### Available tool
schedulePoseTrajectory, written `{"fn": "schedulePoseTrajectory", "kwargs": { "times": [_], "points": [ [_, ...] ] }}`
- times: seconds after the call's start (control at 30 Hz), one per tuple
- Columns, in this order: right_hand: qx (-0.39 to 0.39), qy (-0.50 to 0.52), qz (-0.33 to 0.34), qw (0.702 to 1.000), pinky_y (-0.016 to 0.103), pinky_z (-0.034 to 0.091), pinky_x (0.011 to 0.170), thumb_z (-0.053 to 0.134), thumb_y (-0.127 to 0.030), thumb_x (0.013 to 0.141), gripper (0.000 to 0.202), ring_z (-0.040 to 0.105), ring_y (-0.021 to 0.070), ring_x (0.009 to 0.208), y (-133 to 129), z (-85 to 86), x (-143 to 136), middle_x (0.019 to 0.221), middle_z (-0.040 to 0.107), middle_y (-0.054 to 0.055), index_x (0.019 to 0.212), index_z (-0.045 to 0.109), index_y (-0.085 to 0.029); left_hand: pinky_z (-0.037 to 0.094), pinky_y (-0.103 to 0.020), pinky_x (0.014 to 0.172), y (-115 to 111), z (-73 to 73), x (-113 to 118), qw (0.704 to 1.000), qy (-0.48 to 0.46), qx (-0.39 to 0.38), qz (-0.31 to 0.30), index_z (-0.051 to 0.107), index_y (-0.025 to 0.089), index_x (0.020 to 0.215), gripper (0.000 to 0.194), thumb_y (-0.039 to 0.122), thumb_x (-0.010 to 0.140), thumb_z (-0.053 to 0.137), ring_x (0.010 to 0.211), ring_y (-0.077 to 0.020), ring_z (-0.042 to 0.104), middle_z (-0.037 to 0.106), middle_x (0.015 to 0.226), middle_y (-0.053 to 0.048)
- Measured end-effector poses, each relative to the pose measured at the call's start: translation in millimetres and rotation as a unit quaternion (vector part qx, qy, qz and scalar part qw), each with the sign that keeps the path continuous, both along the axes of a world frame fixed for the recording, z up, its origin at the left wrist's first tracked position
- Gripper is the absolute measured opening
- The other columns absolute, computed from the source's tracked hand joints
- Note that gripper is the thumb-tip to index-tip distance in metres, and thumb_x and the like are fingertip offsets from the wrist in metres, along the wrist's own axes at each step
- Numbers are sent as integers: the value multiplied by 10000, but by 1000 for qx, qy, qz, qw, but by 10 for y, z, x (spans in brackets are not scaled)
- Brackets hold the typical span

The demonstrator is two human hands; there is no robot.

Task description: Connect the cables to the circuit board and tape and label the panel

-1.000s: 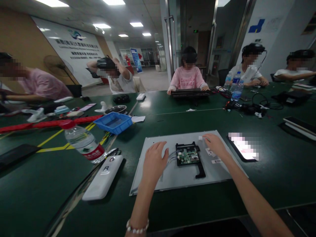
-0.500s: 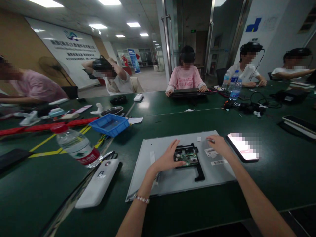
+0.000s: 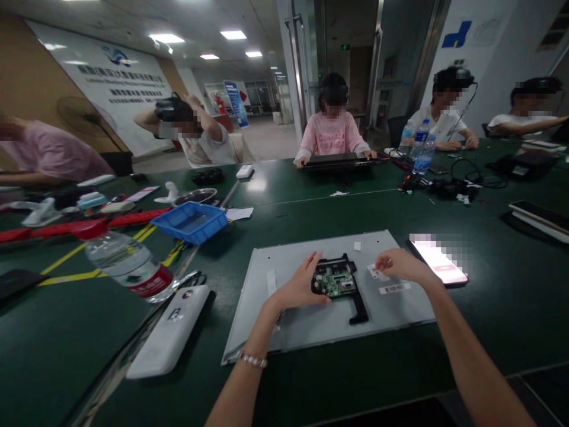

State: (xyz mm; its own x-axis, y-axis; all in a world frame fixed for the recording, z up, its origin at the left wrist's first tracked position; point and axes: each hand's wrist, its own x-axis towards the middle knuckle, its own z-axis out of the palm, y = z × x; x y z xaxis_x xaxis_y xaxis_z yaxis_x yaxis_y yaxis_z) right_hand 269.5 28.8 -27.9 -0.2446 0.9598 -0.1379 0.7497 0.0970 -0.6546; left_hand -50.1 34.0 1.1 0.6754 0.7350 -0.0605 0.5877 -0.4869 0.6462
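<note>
Dark green tabletop (image 3: pixel 355 373) spans the bottom of the frame, bearing a pale panel (image 3: pixel 320 335) at lower centre. On it, my left hand (image 3: pixel 300 287), thumb and fingers spread, rests at the left side of the circuit board (image 3: pixel 340 286); my right hand (image 3: pixel 404 267) hovers with curled fingers near a white label (image 3: pixel 374 274), contents unclear. I judge this a steadying step, calling for careful right-hand placement next.

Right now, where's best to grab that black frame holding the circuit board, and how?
Probably pinched by its black leg, coming from the right: the leg juts toward the camera, beyond the green circuit board, while the left hand is at the left side.
</note>
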Motion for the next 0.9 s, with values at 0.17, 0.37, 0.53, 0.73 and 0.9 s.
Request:
{"fn": "schedulePoseTrajectory", "kwargs": {
  "times": [0.17,0.37,0.53,0.73,0.9],
  "points": [
    [33,4,-44,998,264,488,680,541,-98,645,209,642,173,733,2,22,68,770,697,53,773,690,-172,145,-463,1123,2,-11,-13,1000,0,12,-3,12,211,1445,1106,447,622,712,1378,-311,59,-5,1515,-102],
    [21,-28,-35,999,265,488,646,616,-190,622,240,643,185,747,-74,57,78,849,699,50,847,699,-199,143,-435,1128,5,-35,-18,1000,3,18,-3,17,188,1445,1101,448,627,706,1379,-300,59,-7,1515,-106],
    [-6,-30,-2,1000,247,483,637,561,-103,597,236,638,164,706,-76,4,49,774,696,31,768,695,-197,144,-458,1120,6,-29,-14,1000,4,17,0,31,190,1445,1099,462,620,704,1377,-312,66,4,1511,-116],
    [33,-43,-26,998,267,478,662,570,-129,647,184,643,172,713,-15,-13,106,753,696,31,745,703,-210,153,-460,1117,-1,10,-12,1000,5,7,2,35,194,1445,1093,457,623,704,1377,-309,64,-1,1512,-116],
    [52,-72,-65,994,262,466,656,594,-171,686,160,644,177,726,-12,-16,114,790,694,38,800,701,-209,149,-462,1119,-8,16,-21,1000,8,3,2,18,204,1444,1094,445,625,701,1378,-316,49,-20,1514,-107]
  ]
}}
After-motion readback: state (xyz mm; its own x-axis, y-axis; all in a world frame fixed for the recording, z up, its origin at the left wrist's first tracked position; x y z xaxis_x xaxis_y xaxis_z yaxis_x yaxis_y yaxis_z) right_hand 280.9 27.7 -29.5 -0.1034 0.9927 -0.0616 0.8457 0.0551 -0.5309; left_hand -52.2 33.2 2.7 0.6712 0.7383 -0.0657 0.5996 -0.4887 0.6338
